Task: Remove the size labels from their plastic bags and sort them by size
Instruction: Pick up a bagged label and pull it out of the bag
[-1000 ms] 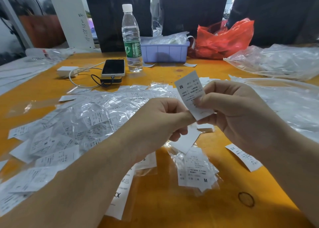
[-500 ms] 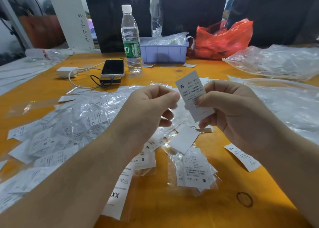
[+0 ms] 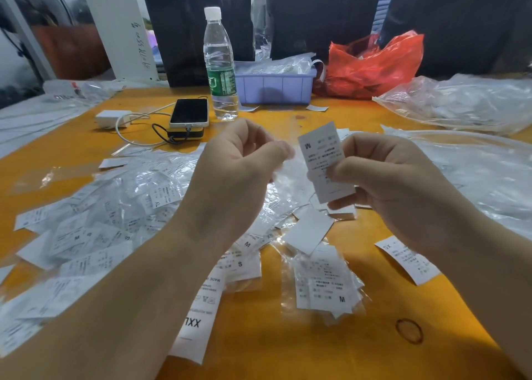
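Head view: label-strewn orange table [image 3: 288,351], dark bags [image 3: 316,14] behind.

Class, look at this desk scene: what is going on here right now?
A person is sorting clothing size labels at an orange table. The right hand pinches a small stack of M labels, held upright. The left hand is beside it, fingers curled, apparently holding a bit of clear plastic. A heap of bagged labels lies to the left, and a bag of M labels lies below the hands.
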{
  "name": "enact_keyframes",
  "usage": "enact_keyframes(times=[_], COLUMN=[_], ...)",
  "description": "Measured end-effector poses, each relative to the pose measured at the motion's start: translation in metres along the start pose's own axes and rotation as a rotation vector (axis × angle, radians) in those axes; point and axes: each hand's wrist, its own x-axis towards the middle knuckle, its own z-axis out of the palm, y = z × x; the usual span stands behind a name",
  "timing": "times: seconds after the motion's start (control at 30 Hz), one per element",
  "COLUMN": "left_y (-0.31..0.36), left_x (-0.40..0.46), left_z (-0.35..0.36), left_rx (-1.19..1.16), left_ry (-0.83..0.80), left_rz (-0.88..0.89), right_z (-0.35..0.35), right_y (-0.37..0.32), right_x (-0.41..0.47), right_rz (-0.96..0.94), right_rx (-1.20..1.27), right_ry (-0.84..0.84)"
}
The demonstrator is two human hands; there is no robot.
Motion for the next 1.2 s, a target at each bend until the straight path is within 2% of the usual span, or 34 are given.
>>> enact_keyframes(times=[0.13,0.5,0.8,1.03,1.2], left_y=[0.002,0.002,0.004,0.004,0.003], left_x=[-0.001,-0.001,-0.003,-0.005,-0.006], left_z=[-0.002,0.001,0.001,0.002,0.002], left_rx=[-0.015,0.055,0.145,0.196,0.212], left_ry=[-0.046,-0.136,-0.174,-0.179,-0.207], left_rz=[-0.012,-0.024,0.026,0.074,0.060], right_z=[-0.002,-0.012,-0.018,-0.021,-0.021], right_y=[-0.003,-0.003,-0.005,-0.006,-0.003], right_x=[-0.002,0.001,0.002,0.004,0.005], right_rz=[-0.083,-0.251,-0.278,-0.288,-0.255], right_rx=[-0.001,-0.137,-0.285,-0.226,-0.239], right_ry=[0.087,0.161,0.146,0.193,0.089])
